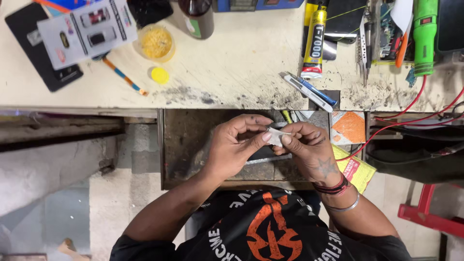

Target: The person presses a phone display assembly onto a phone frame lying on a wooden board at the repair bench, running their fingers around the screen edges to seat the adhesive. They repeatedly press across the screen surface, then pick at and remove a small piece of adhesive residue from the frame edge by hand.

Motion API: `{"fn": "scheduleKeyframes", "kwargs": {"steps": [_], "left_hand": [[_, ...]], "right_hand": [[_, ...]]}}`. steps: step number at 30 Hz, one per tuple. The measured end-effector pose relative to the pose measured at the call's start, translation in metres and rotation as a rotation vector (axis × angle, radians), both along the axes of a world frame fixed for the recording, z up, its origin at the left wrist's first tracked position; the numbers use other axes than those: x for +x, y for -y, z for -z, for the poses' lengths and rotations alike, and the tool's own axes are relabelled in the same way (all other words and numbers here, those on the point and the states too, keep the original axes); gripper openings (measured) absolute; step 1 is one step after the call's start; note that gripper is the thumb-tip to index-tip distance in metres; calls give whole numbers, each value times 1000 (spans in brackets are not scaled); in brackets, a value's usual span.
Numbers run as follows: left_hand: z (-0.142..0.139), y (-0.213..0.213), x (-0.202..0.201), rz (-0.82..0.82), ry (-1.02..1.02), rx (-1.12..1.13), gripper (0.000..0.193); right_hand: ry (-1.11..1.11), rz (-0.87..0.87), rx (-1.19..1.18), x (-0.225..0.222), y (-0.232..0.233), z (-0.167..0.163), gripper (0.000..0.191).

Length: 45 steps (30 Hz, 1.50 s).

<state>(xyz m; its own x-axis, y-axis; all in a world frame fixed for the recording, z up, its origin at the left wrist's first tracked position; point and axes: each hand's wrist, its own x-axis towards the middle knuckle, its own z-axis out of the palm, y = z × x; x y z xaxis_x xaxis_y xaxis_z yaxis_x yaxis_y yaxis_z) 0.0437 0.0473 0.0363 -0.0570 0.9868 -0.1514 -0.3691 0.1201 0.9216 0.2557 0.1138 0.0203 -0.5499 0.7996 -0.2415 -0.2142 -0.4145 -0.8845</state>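
Both my hands meet over an open drawer below the workbench edge. My left hand and my right hand pinch a small whitish piece between thumbs and fingertips. What the piece is cannot be made out. My right wrist wears a red-and-black band and a metal bangle. A thin metal rod lies in the drawer under my hands.
On the worn bench lie a yellow glue tube, a blue-and-silver utility knife, a yellow-lidded tub, a dark bottle, a black phone, tweezers and a green tool with red wires. A red stool stands at right.
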Motion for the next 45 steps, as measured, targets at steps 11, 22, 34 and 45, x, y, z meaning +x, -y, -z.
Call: {"fn": "scheduleKeyframes", "kwargs": {"steps": [11,22,34,45], "left_hand": [[-6,-21,-5,158,6,112,30],[12,32,33,-25,21,122,30],[-11,60,40,74,-135,123,35],[16,61,45,18,-73,136,30]], "right_hand": [[242,138,197,-8,9,-1,16],[113,-65,253,28,30,-14,34],[147,11,246,37,66,-3,16],[54,-25,196,41,73,-2,16]]}}
